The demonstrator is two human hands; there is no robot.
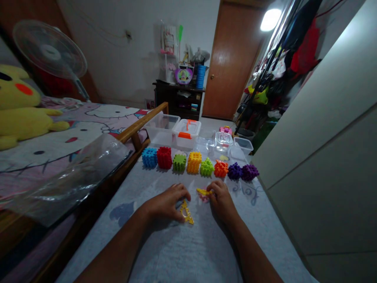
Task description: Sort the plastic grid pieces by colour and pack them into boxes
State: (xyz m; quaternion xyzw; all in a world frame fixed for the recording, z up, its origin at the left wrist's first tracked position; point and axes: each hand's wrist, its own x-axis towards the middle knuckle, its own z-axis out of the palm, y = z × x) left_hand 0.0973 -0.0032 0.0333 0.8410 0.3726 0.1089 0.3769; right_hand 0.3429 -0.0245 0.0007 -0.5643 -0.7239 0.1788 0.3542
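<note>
My left hand [168, 201] rests low over the cloth-covered surface, thumb and fingers closed around the edges of a yellow triangular building piece [188, 217] with notched sides. To its right, my right hand [222, 200] pinches a yellow notched building piece [201, 191]; something pinkish shows just beneath it, too small to make out. Beyond both hands stands a row of toothed block shapes: a blue cube [149, 158], a red block [164, 158], a green block [179, 162], a yellow block [194, 162], a lime block [207, 167], an orange block [220, 168] and purple blocks [249, 172].
Behind the row are clear plastic boxes, one with an orange-latched lid [188, 126]. On the left, a wooden rail [141, 124] borders a bed with a plastic bag [85, 169] and a yellow plush toy [20, 106]. A pale cabinet [321, 157] flanks the right side.
</note>
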